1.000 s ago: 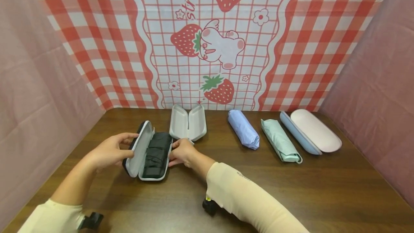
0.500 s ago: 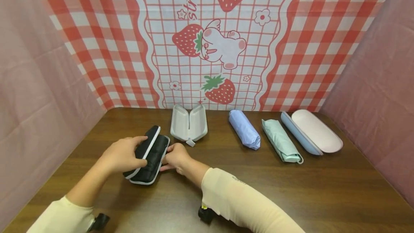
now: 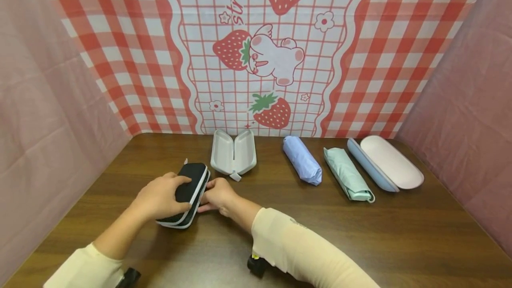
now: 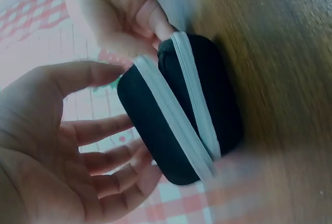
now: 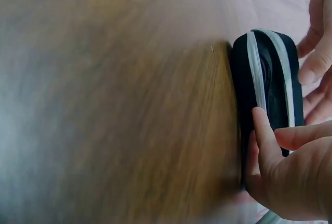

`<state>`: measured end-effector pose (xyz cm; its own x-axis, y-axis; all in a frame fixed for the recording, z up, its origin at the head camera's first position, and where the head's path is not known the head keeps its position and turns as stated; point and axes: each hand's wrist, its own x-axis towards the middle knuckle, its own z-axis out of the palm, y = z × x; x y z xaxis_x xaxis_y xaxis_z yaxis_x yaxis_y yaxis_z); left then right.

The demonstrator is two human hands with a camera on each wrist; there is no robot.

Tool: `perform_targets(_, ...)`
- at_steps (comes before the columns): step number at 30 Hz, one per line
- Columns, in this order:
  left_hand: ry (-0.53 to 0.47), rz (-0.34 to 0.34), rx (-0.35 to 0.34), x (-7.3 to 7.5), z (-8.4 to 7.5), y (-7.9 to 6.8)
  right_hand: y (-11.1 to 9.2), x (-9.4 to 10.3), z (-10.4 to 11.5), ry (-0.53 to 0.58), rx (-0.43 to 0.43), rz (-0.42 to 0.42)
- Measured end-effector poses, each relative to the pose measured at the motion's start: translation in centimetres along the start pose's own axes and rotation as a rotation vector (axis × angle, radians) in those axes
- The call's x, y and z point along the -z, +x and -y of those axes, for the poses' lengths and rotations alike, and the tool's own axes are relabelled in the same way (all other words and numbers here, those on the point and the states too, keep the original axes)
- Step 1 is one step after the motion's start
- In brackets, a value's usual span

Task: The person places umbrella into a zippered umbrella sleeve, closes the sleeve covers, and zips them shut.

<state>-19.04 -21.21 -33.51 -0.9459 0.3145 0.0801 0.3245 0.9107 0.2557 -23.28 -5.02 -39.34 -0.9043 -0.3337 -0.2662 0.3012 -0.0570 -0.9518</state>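
Note:
A black zip case (image 3: 194, 172) with pale zipper edging lies on the left of the table. Its lid is lowered almost onto the base, and a narrow dark gap shows between the two zipper edges in both wrist views. My left hand (image 3: 160, 197) rests on the lid from above; the thumb and fingers are spread across the outside of the lid (image 4: 153, 125). On the other side my right hand (image 3: 220, 195) pinches the rim of the base (image 5: 245, 79), its thumb near the gap. Whatever is inside the case is mostly hidden.
Behind the black case stands an open grey case (image 3: 234, 157). Further right lie a lavender folded umbrella (image 3: 302, 160), a mint-green folded umbrella (image 3: 347, 174) and an open blue case (image 3: 390, 163) with a pale pink inside. A checked cloth (image 3: 140, 57) hangs behind the table.
The lid of the black case has swung down to the right under my left hand, covering the dark contents. The case has shifted slightly left and turned, with my right hand at its side.

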Motion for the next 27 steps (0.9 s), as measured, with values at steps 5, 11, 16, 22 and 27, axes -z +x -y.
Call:
perform_targets(5,-0.117,-0.06,-0.04,0.1,1.5,0.0,0.1,0.9,0.5,0.001,-0.007,-0.008)
perform_targets(11,-0.164,-0.001,-0.003,-0.3,2.2,0.0,0.5,2.2,0.8,-0.044,-0.006,-0.008)
perform_targets(16,-0.165,0.033,-0.003,-0.5,2.3,0.1,0.8,3.1,0.9,-0.121,-0.005,-0.015)
perform_targets(22,-0.189,0.065,-0.087,-0.3,3.0,0.1,0.6,3.8,1.7,-0.251,0.032,-0.029)
perform_targets(27,-0.225,0.149,-0.131,0.4,3.8,0.0,0.3,4.3,2.1,-0.367,0.128,-0.033)
